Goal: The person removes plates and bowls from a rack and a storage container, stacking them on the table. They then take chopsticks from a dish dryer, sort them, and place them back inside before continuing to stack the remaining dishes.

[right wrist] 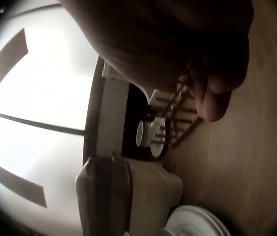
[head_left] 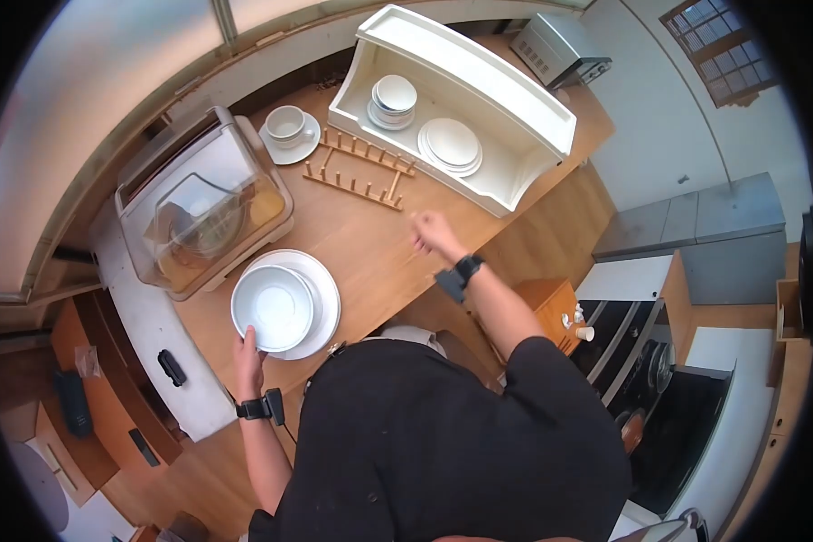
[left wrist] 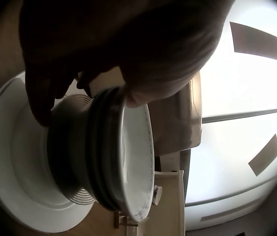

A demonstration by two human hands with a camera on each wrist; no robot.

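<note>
"Where are the bowls [head_left: 273,309]?"

"Over the plates [head_left: 328,298], by the surface's [head_left: 370,257] near edge, toward its left end. The left hand [head_left: 248,358] grips them at the rim."

"And the right hand [head_left: 436,234]?"

"Fingers loosely curled, holding nothing I can see. I'd use it to steady the opposite rim, keeping the stack level."

White bowls [head_left: 272,309] — nested — left hand [head_left: 248,363] gripping.

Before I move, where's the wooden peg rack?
In the head view, the wooden peg rack sits on the table just left of centre, right of the cup, in front of the white shelf unit.
</note>
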